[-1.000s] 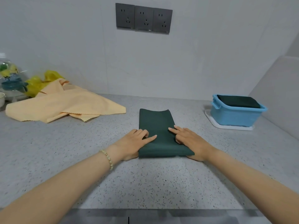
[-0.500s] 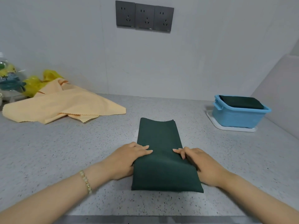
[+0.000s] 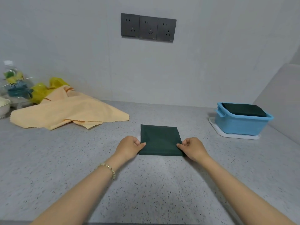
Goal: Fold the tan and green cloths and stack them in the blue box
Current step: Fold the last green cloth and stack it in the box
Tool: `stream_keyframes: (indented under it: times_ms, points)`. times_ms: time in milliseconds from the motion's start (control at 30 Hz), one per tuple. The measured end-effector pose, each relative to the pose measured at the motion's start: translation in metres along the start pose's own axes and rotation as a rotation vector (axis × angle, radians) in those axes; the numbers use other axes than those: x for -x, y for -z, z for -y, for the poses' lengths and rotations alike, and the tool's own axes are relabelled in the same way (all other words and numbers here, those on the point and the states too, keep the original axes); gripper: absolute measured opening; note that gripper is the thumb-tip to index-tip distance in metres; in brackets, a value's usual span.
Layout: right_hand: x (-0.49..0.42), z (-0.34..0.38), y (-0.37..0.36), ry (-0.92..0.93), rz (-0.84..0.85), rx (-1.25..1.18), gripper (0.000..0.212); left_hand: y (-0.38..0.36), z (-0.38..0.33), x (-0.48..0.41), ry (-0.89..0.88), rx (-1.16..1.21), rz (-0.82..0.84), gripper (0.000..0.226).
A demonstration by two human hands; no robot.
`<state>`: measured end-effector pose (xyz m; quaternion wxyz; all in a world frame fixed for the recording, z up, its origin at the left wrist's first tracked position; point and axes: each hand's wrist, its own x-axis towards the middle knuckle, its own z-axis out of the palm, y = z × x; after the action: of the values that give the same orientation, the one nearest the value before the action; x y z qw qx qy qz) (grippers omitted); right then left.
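Head view: left grip and right grip each pinch the flat, square-folded green cloth.

Blue box interior hidden under cloth

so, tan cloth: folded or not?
Not folded. The tan cloth lies spread and rumpled on the counter at the left, its edges overlapping loosely, far from the blue box.
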<state>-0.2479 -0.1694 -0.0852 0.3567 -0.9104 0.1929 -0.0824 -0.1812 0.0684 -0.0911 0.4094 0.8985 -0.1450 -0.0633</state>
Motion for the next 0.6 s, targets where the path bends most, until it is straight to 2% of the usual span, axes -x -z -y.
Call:
stream_keyframes:
  times_ms: [200,467,600]
  points:
    - [0.01,0.003,-0.005,0.01,-0.101,0.205,0.027,-0.002,-0.003,0.002,-0.003,-0.115,-0.053,0.037]
    - [0.015,-0.001,-0.005,0.011,-0.154,0.192,0.022,-0.003,0.0,0.0,0.017,-0.066,-0.028,0.044]
    - [0.015,0.0,-0.004,0.013,-0.145,0.228,0.019,-0.002,-0.002,0.0,0.022,-0.064,-0.012,0.039]
